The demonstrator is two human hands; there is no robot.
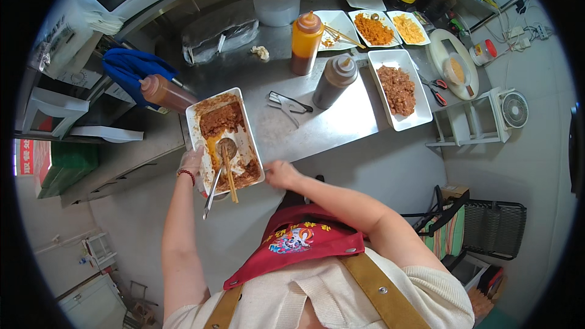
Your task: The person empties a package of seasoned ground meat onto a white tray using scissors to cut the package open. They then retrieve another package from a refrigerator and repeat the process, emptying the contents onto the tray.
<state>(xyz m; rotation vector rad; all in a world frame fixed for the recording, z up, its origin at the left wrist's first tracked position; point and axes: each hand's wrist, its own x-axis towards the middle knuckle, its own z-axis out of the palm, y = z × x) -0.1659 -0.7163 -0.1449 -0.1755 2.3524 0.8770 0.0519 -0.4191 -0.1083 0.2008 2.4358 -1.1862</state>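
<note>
My left hand (192, 161), in a clear plastic glove, grips the left side of a deep white tray (252, 146) that juts past the counter's front edge. Reddish-brown minced meat (223, 120) lies at its far end and more near its close end, with orange oil along the left. A metal ladle (215, 189) and a pair of wooden chopsticks (230, 176) rest inside, handles sticking out over the near rim. At the tray's near right corner is my right hand (281, 174), fingers bent and slightly blurred; whether they hold the rim is hidden.
On the steel counter (269, 135) stand sauce squeeze bottles (307, 43) (336, 82) (167, 93). Black-handled tongs (290, 103) lie between. Rightward are a white tray of meat (422, 109), dishes of orange chopped food (372, 29) and yellow slices (408, 29), scissors (438, 91) and a fan (514, 108).
</note>
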